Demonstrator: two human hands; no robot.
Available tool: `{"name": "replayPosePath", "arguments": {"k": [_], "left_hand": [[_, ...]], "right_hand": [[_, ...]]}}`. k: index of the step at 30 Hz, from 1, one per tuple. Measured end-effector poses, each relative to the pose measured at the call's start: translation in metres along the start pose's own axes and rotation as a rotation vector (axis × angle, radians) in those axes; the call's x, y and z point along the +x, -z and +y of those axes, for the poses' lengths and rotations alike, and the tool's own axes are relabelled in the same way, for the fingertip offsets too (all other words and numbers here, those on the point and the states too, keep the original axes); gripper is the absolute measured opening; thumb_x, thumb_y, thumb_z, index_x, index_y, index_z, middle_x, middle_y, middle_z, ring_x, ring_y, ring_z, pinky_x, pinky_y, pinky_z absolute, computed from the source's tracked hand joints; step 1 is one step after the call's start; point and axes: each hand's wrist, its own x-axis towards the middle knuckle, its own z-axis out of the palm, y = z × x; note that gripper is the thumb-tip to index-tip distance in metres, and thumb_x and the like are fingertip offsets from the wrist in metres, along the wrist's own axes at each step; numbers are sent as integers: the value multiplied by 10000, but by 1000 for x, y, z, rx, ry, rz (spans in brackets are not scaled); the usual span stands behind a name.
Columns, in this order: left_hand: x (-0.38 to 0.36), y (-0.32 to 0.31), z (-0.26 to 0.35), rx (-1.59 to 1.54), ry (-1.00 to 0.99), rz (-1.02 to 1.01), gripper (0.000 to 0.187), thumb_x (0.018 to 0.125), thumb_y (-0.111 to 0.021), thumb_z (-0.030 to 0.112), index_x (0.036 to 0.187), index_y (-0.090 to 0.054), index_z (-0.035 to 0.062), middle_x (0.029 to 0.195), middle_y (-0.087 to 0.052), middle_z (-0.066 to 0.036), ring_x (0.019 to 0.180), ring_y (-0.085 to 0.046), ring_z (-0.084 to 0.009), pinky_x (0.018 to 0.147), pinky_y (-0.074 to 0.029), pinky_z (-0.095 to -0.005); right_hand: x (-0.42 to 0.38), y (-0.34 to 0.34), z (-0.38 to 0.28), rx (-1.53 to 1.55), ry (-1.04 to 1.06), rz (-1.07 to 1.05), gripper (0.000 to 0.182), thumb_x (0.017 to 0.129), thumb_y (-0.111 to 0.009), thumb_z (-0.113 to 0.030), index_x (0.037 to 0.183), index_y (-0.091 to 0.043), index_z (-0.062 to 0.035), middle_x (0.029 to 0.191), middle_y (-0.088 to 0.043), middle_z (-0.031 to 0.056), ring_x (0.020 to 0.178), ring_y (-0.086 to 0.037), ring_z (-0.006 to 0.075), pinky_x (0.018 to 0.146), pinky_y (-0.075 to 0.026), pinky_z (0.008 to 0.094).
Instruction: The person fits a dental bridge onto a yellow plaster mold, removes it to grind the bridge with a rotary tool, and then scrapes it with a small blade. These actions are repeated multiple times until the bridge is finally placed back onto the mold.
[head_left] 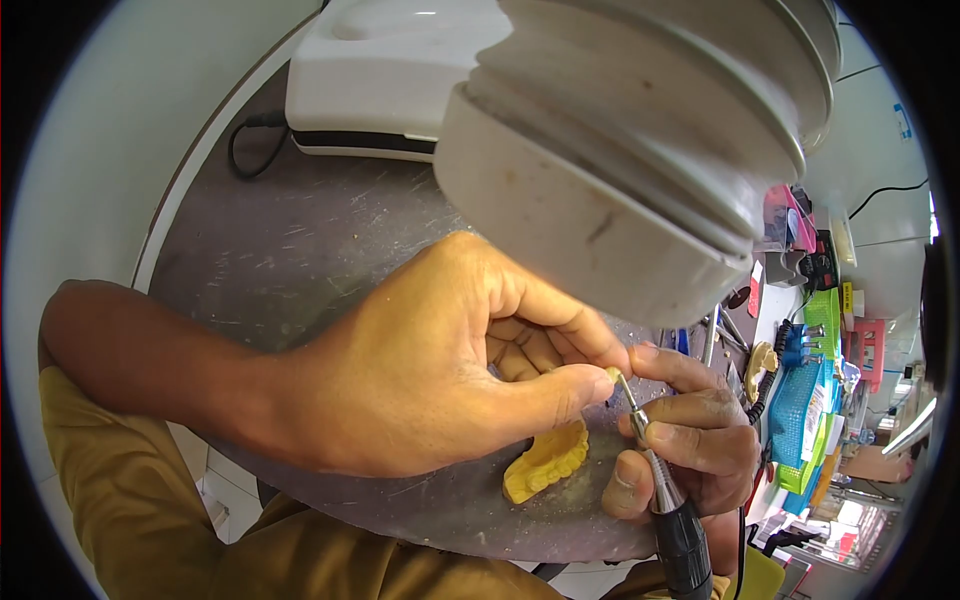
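Coming in from the left, my left hand point(430, 370) is closed, thumb and forefinger pinching a tiny pale-yellow piece point(613, 374) that looks like a dental crown. My right hand point(700, 430) grips a rotary handpiece point(668, 490) with a metal nose and black body. The handpiece's thin bit points up at the small piece and appears to touch it. Beneath my left thumb, a yellow dental cast point(548, 462) with a row of teeth lies on the dark bench top point(270, 250), partly hidden by the hand.
A large grey ribbed hose nozzle point(600, 190) hangs just above my hands. Behind it stands a white machine point(380, 90) with a black cable. To the right are a blue bur holder point(800, 345), another cast point(760, 370), and blue and green baskets point(798, 405).
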Motion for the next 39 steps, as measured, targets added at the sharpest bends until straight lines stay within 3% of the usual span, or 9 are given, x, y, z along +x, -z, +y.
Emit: {"name": "replayPosePath", "arguments": {"k": [32, 34, 39], "left_hand": [[1, 0, 0, 25, -2, 4, 213, 923, -658, 59, 1109, -641, -43, 1044, -663, -121, 952, -662, -123, 842, -560, -245], [0, 1, 0, 27, -7, 3, 209, 924, -658, 59, 1106, -643, -42, 1049, -664, -122, 950, -663, -123, 840, -562, -245], [1, -1, 0, 27, -6, 38, 225, 923, -657, 65, 1118, -618, -41, 1042, -662, -121, 944, -664, -129, 850, -563, -246]], "right_hand": [[2, 1, 0, 10, -10, -38, 425, 756, -835, -100, 1071, -554, -49, 863, -659, 102, 998, -680, 406, 848, -587, 487], [2, 2, -2, -43, -35, -79, 322, 861, -737, -175, 1022, -482, -65, 766, -577, 71, 959, -664, 316, 967, -510, 464], [-1, 4, -1, -21, -41, -45, 331, 869, -719, -183, 1046, -466, -63, 782, -580, 93, 1006, -649, 333, 939, -515, 458]]}}
